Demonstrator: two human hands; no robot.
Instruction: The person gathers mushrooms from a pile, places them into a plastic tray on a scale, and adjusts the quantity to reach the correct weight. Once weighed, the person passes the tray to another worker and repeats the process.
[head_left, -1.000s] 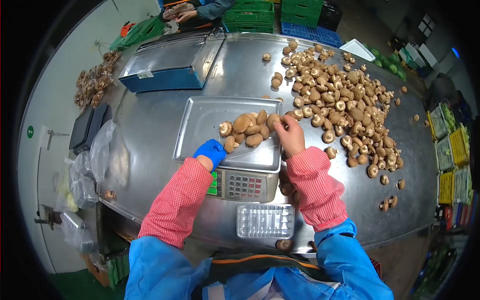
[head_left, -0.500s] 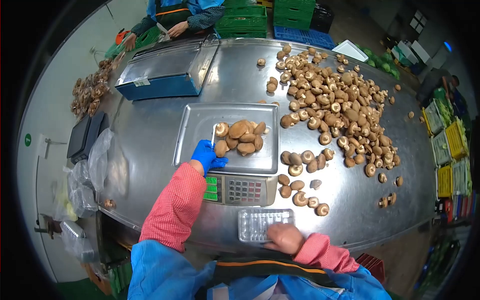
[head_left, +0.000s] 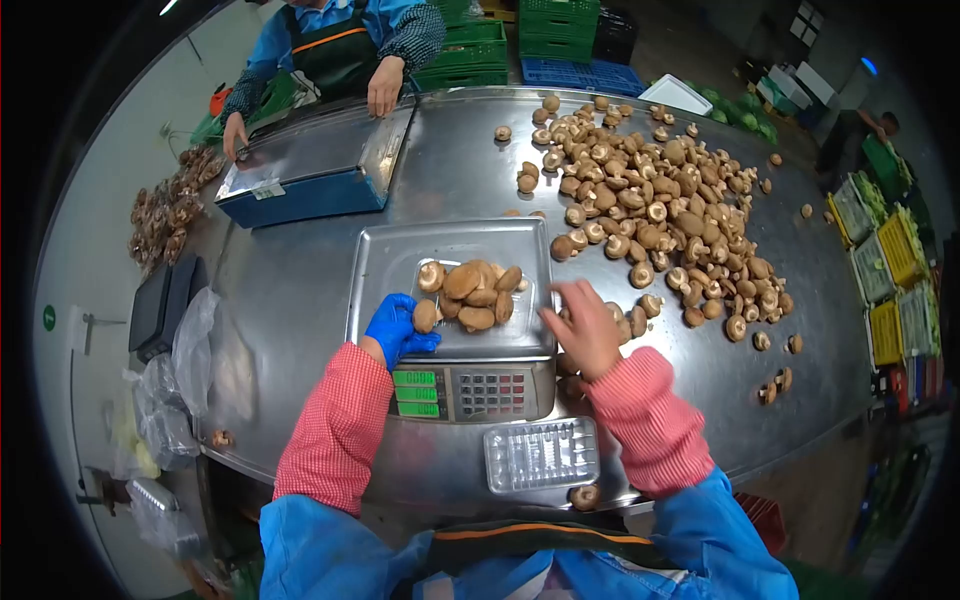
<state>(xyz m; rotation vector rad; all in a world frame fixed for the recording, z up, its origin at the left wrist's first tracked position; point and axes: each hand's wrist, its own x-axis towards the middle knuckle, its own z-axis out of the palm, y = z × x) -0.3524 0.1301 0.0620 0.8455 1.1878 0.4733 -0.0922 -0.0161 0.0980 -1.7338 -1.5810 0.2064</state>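
Note:
My left hand (head_left: 398, 328), in a blue glove, is closed at the left edge of a clear plastic tray (head_left: 421, 268) on the scale's metal platform (head_left: 385, 262). Its fingers bend around a brown-capped mushroom (head_left: 426, 316) at the tray's corner, which hides the exact grip. Several more mushrooms (head_left: 478, 290) fill the tray. My right hand (head_left: 588, 328) is bare and hovers by the platform's right edge, over loose mushrooms (head_left: 637, 320). Its thumb and fingers are apart, with nothing visible between them. Below the scale's keypad (head_left: 490, 391) lies an empty clear tray (head_left: 541, 456).
A large mushroom heap (head_left: 670, 200) covers the table's right side. One mushroom (head_left: 584, 497) lies at the front edge. A blue-sided wrapping machine (head_left: 310, 195) stands at the back left, where another person's hands (head_left: 385, 86) rest. Plastic bags (head_left: 165, 400) hang at left.
My right hand has moved from the empty tray up to the right edge of the scale. My left hand keeps its place at the filled tray. The other person's hands have moved onto the machine.

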